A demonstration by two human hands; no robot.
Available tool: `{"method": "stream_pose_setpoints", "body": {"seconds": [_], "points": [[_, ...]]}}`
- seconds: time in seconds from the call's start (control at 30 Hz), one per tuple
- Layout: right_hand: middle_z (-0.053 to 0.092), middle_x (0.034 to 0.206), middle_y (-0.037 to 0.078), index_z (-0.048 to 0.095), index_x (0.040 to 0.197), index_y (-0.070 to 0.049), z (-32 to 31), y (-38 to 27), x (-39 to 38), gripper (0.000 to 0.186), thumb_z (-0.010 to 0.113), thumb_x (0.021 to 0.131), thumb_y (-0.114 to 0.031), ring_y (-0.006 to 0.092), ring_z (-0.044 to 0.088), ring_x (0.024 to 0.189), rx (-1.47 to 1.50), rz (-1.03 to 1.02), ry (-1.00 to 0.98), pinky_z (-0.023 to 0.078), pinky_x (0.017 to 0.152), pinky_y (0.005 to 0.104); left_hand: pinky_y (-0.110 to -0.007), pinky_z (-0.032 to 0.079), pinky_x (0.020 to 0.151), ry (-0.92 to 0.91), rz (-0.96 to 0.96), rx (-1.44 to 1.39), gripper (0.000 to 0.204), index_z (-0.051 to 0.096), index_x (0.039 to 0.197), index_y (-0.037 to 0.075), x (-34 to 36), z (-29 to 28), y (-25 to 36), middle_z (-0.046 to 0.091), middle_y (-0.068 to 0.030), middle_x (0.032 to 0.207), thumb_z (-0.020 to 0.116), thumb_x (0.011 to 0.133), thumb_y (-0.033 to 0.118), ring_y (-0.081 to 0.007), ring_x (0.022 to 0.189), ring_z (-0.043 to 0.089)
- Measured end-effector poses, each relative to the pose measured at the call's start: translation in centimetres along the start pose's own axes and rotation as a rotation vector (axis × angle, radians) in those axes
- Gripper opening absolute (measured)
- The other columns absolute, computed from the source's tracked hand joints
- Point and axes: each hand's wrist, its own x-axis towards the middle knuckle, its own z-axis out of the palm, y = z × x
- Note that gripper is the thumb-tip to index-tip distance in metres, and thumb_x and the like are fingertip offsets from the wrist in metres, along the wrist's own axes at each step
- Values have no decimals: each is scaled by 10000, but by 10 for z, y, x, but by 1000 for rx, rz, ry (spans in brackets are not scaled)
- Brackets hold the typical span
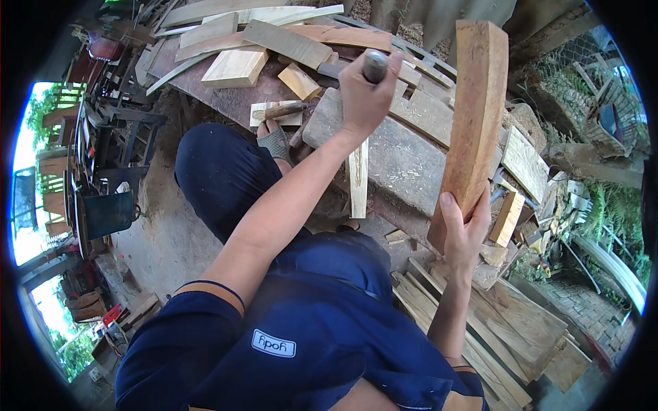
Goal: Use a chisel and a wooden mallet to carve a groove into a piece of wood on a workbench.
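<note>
While a person in a dark blue shirt (308, 308) leans over a cluttered work surface, the left hand (363, 99) is clenched around a tool handle (375, 66) whose rounded, dull end pokes up from the fist; the rest of the tool is hard to make out. The right hand (465, 229) grasps a long reddish-brown wooden block (476, 116) near its lower end, thumb across one face, the block rising at a tilt above the surface's right part. A bent knee in dark trousers (223, 175) shows at left. Beneath the hands lies a grey slab (415, 168) strewn with shavings, beside a pale wood strip (358, 188). Farther off, a wood-handled tool (284, 109) rests on pale wood, near a thick light block (236, 67) and heaped offcuts. Beyond, a dark green bucket (108, 214) stands at left, greenery (613, 219) at right.
</note>
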Motion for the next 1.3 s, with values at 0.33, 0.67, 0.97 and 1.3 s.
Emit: {"method": "stream_pose_setpoints", "body": {"seconds": [0.33,0.67,0.97,1.3], "points": [[566,885,132,400,1329,72,-13,-24,-1,664,639,803,-257,187,568,689,359,-122,65,493,612,304,-322,374,431,-209,260,235,309,534,664,95,-56,40,17,462,-90,505,732,859,232,-234,413,482],[578,914,80,443,1264,40,-12,-6,5,556,671,777,-103,172,570,795,125,-162,188,471,727,298,-379,419,457,-310,250,349,235,544,684,137,-62,38,6,551,-96,580,717,796,252,-290,521,591],[664,879,205,491,1186,33,-1,-15,7,510,716,789,-195,224,655,756,47,-206,78,501,686,330,-338,409,460,-210,136,124,194,577,735,97,-39,22,-1,547,-109,571,751,785,166,-277,486,557],[673,853,217,494,1197,62,18,-5,-2,548,717,812,-258,270,688,768,-119,-62,-139,520,709,355,-238,331,411,127,-103,-226,355,535,621,70,15,-32,-20,514,28,512,671,922,199,-54,445,459]]}}
